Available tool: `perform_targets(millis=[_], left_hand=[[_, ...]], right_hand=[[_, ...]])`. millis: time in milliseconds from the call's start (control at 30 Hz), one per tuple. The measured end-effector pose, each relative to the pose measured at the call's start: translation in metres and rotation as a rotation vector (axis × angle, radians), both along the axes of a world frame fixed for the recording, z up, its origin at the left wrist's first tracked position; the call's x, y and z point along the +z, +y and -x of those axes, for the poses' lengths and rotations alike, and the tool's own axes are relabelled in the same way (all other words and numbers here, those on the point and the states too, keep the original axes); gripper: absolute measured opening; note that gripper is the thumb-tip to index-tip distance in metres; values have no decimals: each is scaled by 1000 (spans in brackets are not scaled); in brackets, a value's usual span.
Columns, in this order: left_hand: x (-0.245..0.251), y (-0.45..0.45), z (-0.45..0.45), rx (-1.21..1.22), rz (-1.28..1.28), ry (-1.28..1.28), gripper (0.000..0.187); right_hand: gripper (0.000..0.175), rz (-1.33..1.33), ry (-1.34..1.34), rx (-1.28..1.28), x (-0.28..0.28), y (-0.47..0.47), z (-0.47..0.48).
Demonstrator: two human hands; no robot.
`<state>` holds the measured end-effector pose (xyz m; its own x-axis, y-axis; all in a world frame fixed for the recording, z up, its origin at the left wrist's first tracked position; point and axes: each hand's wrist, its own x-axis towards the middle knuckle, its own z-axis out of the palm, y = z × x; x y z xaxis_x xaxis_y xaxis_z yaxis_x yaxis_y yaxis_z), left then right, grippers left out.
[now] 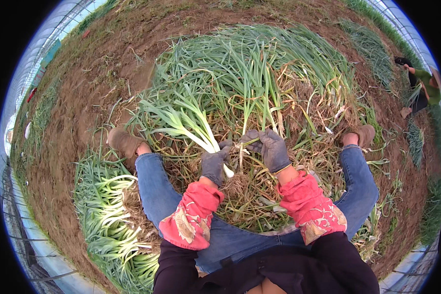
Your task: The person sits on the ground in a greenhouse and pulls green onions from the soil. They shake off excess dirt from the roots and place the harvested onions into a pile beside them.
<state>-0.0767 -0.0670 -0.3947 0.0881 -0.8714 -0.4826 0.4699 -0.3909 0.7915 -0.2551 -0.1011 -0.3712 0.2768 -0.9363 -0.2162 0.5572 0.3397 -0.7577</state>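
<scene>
My left hand [214, 164], in a dark grey glove, grips a small bunch of leek-like plants [196, 135]. Their green leaves fan up and to the left, and the white stalk end [228, 171] shows below my fingers. A clump of dry roots [236, 183] hangs just under that end. My right hand [274, 150], gloved alike, pinches a thin yellow-green leaf strip [250, 141] to the right of the bunch. Before me spreads a large heap of the same plants [239, 62], roots partly towards me.
Pale-stalked plants [110, 209] lie in a row at my left. Stripped leaves [253, 213] cover the soil between my legs. My shoes [126, 141] flank the heap. A person [426, 86] crouches at far right near another pile [371, 51]. Greenhouse walls [25, 88] curve around.
</scene>
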Motion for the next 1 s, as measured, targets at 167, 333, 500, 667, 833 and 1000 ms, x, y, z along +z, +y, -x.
perform_targets(millis=[167,333,500,667,833,1000], left_hand=[[-4,-24,-5,-285,-49,101,21],[7,-29,-10,-346,-14,129,12],[28,-33,-42,-225,166,62,16],[31,-28,-24,-242,56,31,14],[41,-35,-45,-32,-31,204,23],[35,-38,-59,-159,56,191,35]], right_hand=[[21,4,-114,83,-6,16,-6],[21,72,43,113,-4,30,-6],[29,2,367,420,7,68,50],[25,-134,409,316,-6,97,111],[24,-203,621,355,-26,112,147],[48,467,1382,413,-24,90,129]])
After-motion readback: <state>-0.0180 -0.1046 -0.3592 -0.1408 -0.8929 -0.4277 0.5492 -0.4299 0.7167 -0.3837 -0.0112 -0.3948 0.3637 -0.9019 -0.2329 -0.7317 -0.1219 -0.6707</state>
